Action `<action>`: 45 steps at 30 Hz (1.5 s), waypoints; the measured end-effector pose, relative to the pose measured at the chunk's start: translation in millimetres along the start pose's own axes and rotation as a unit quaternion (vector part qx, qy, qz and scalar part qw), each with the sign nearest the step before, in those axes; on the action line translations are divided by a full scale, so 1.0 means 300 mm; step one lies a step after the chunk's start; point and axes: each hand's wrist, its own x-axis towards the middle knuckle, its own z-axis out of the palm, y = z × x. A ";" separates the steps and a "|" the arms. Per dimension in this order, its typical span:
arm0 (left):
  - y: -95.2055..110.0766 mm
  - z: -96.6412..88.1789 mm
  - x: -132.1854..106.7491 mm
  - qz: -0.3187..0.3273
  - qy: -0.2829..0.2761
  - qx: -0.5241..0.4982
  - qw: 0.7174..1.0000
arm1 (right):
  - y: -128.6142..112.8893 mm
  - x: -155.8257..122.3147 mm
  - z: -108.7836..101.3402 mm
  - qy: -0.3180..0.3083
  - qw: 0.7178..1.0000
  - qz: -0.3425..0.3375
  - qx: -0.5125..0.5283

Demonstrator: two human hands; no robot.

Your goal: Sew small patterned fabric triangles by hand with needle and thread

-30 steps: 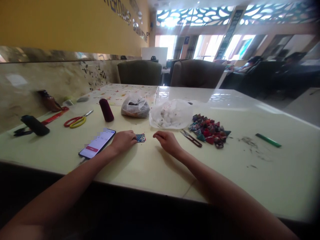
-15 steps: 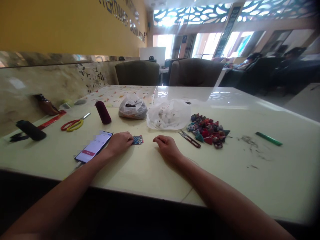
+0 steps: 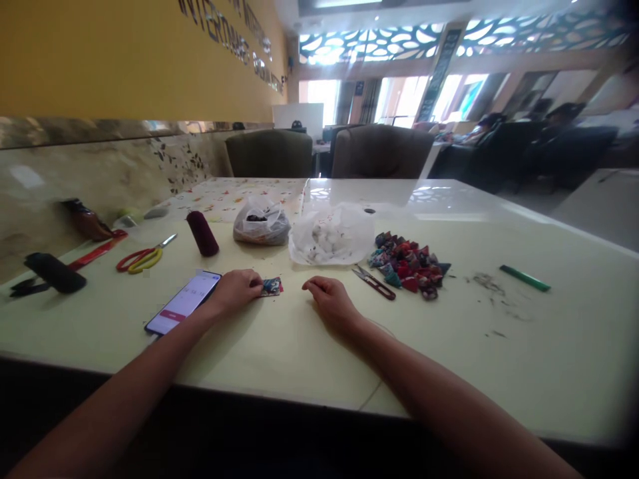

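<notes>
My left hand (image 3: 239, 290) is closed on the near edge of a small patterned fabric piece (image 3: 271, 287), blue and white with a bit of red at its right side. Across a short gap, my right hand (image 3: 330, 299) rests with thumb and forefinger pinched together; whatever is between them is too small to make out. A thin thread (image 3: 382, 326) shows by the right wrist. Thread snips (image 3: 374, 283) lie just beyond that hand, beside a heap of small stuffed fabric pieces (image 3: 409, 261). Left of my left hand lies a lit phone (image 3: 184, 303).
Behind the hands stand a bag of white stuffing (image 3: 329, 239), a second plastic bag (image 3: 261, 223) and a maroon thread cone (image 3: 202, 234). Red-and-yellow scissors (image 3: 144, 258) and a black thread spool (image 3: 56, 273) lie left. A green strip (image 3: 525, 277) and thread scraps (image 3: 489, 284) lie right.
The view has tilted up slightly, so things on the table appear a little lower and further left. Both hands keep nearly the same places and grips.
</notes>
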 end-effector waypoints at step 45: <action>0.038 0.054 -0.011 0.113 0.034 0.073 0.990 | -0.048 -0.009 -0.020 -0.028 0.982 0.145 0.117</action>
